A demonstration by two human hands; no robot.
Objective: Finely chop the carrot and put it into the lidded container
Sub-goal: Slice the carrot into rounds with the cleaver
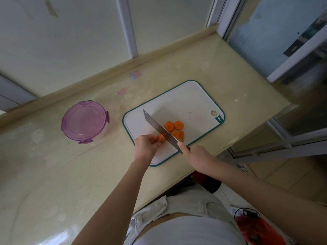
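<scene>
Left hand [146, 145] curls its fingers round the carrot stub [161, 137]. Right hand [195, 152] grips the cleaver [159, 129] handle, blade at the stub. White cutting board [185, 103] lies beneath. Purple-lidded container [85, 120] sits to its left, lid on. Carrot slices [169, 126] lie right of the blade.

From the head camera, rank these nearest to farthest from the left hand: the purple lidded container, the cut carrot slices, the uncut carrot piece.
1. Uncut carrot piece: held by the left hand.
2. Cut carrot slices: beyond the knife, on the board.
3. Purple lidded container: away on the left.
</scene>
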